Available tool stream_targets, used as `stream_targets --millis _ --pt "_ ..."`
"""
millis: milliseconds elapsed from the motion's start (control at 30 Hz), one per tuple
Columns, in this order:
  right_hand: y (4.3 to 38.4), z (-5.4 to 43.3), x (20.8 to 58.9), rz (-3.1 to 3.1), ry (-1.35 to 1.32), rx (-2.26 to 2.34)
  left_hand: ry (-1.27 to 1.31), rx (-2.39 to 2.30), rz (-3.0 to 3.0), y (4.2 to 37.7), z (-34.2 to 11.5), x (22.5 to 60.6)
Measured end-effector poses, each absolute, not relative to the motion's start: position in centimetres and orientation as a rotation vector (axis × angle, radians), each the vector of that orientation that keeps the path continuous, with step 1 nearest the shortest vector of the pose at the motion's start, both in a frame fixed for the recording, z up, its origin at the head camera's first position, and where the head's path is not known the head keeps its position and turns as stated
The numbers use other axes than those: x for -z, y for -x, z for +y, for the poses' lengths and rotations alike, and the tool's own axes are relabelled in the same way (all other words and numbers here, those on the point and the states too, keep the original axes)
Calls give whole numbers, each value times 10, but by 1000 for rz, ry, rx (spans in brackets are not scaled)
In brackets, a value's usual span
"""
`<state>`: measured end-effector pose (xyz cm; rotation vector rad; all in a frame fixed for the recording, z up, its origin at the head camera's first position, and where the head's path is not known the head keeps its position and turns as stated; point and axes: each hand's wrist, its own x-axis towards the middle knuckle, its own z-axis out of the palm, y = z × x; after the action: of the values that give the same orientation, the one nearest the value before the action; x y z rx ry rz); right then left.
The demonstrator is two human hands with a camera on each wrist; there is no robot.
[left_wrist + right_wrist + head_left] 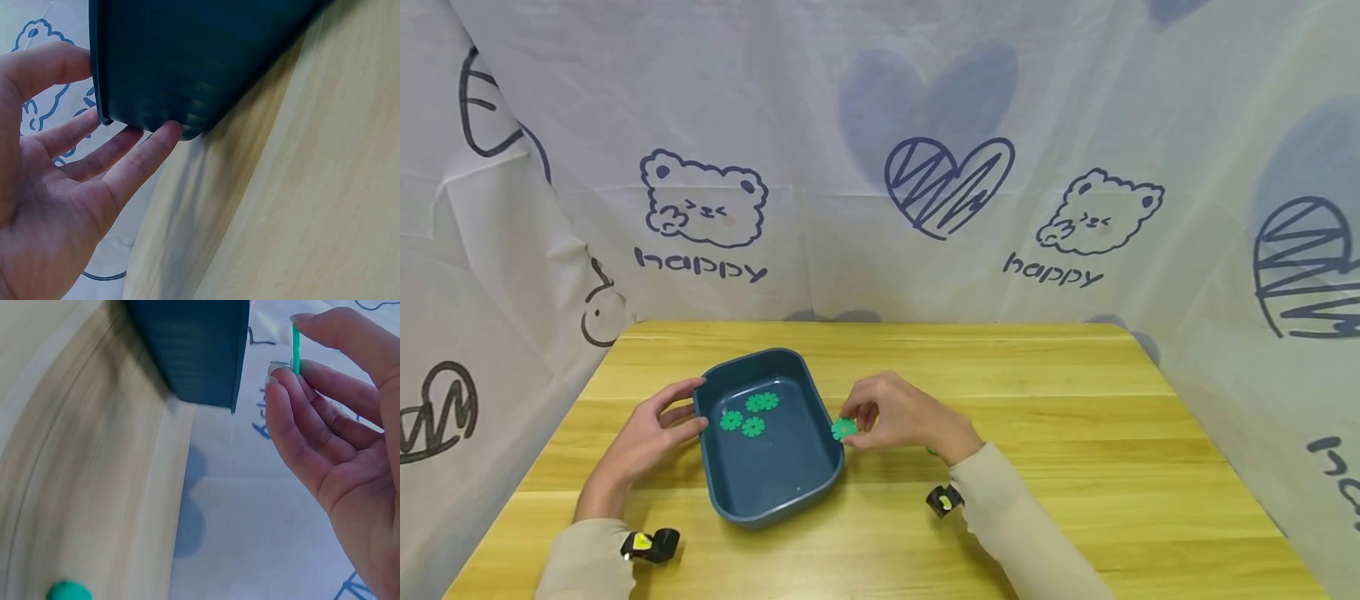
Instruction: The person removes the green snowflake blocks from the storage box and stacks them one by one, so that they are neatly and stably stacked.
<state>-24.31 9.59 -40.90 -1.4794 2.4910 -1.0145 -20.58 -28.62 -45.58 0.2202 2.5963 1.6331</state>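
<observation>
A dark blue rectangular bin (767, 492) sits on the table, several green notched snowflake discs (753, 427) lying flat on its floor. My left hand (651, 429) is at the bin's left side. In the left wrist view its extended fingers (144, 156) touch the outer wall, with the thumb by the rim. At the bin's right rim, my right hand (891, 412) pinches one green snowflake disc (844, 429) between thumb and fingertips. The right wrist view shows that disc (296, 350) edge-on, apart from the bin wall (194, 356).
Another green piece (932, 451) lies on the wooden table (1075, 433), mostly hidden behind my right wrist; the right wrist view shows a green piece (69, 590) at its bottom edge. A white cloth (820, 233) with printed drawings hangs behind the table.
</observation>
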Motion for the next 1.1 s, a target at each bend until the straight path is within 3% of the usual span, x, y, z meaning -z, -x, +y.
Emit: stream_targets --millis 1100 --pt "238 191 432 2701 1146 1031 -167 -1566 2618 207 -285 453"
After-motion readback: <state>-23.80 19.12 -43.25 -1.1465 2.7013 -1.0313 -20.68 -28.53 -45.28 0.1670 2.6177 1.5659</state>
